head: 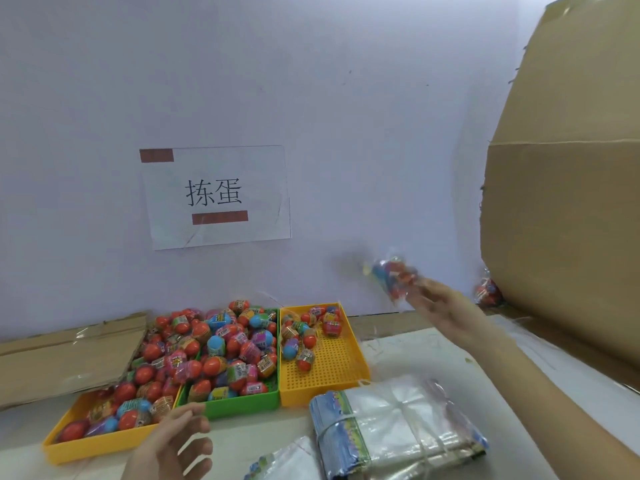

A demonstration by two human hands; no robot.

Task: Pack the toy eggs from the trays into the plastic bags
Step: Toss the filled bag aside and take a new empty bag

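Three trays (325, 393) on white table (398, 344), wall behind; both hands' (173, 441) fingers loosely spread, empty.

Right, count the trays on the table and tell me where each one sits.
3. A yellow tray on the left, heaped with toy eggs; a green tray in the middle, also full; a second yellow tray on the right, mostly bare. They sit side by side. None seems hidden.
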